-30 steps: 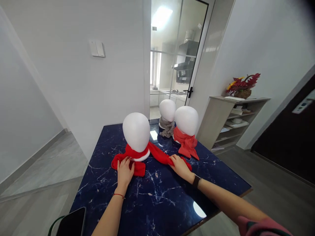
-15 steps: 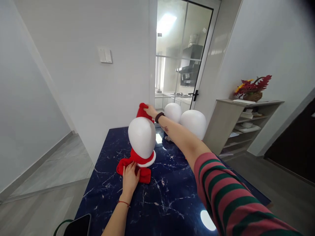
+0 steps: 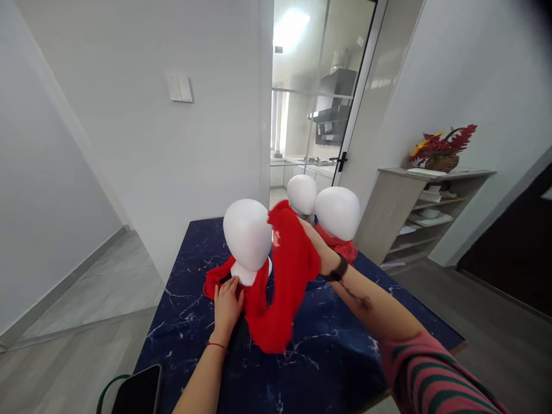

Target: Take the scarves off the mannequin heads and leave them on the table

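A red scarf (image 3: 282, 287) passes behind the neck of a white mannequin head (image 3: 246, 233) on the table. My right hand (image 3: 317, 244), at the right of the head, is closed on one end of the scarf and lifts it; the cloth sags in a loop in front, slightly blurred. My left hand (image 3: 227, 305) lies at the foot of the head with its fingers stretched out, touching the white neck base and beside the scarf's other end (image 3: 214, 282). That end lies on the tabletop to the left.
On the dark blue marbled table (image 3: 185, 322), a second white head (image 3: 338, 211) wears red cloth, and a third head (image 3: 302, 194) stands behind it. A phone (image 3: 138, 391) lies at the front left edge. A shelf (image 3: 388, 213) with a flower basket (image 3: 444, 161) stands right.
My right hand has come from behind the head round its right side toward me, drawing the scarf end along. The scarf has left the front of the neck. My left hand stays put.
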Tool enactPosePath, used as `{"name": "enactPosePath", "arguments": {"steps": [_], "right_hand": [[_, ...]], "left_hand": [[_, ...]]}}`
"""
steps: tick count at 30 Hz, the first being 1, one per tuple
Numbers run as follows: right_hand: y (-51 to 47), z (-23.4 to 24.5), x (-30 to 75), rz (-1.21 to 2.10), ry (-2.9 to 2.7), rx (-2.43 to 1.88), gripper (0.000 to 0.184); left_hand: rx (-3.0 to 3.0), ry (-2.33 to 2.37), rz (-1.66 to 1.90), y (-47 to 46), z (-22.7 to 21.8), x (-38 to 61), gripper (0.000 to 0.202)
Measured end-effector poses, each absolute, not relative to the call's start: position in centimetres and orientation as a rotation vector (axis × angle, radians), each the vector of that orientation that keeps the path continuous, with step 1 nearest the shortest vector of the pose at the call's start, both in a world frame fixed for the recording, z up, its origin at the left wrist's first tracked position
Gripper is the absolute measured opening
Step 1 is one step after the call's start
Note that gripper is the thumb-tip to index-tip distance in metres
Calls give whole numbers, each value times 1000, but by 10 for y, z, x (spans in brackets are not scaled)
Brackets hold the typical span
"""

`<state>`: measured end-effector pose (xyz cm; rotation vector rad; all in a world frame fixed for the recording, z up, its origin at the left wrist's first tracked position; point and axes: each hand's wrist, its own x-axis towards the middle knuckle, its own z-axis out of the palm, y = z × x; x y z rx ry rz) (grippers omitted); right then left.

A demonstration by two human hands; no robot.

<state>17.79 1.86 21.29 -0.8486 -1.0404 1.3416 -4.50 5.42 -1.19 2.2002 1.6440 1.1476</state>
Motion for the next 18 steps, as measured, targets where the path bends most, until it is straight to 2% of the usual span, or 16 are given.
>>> {"name": "enactPosePath", "arguments": {"steps": [2, 5, 9, 14, 15, 18], "right_hand": [[6, 179, 209, 1200, -983, -939, 24], [2, 115, 240, 854, -911, -1143, 35], [-6, 40, 240, 629, -1132, -1483, 45], [-37, 6, 205, 428, -1763, -1615, 72], [-40, 6, 202, 392, -1845, -1616, 69], [-28, 12, 209, 390, -1841, -1638, 37]], "left_hand": [[2269, 1671, 1075, 55, -12, -45, 37], [2308, 1704, 1009, 57, -12, -44, 37], [2272, 1728, 1119, 56, -10, -44, 39], [2054, 2214, 1166, 49, -4, -47, 46], [2032, 2269, 1120, 48, -3, -49, 48], [2015, 2198, 1015, 53, -1, -60, 45]]}}
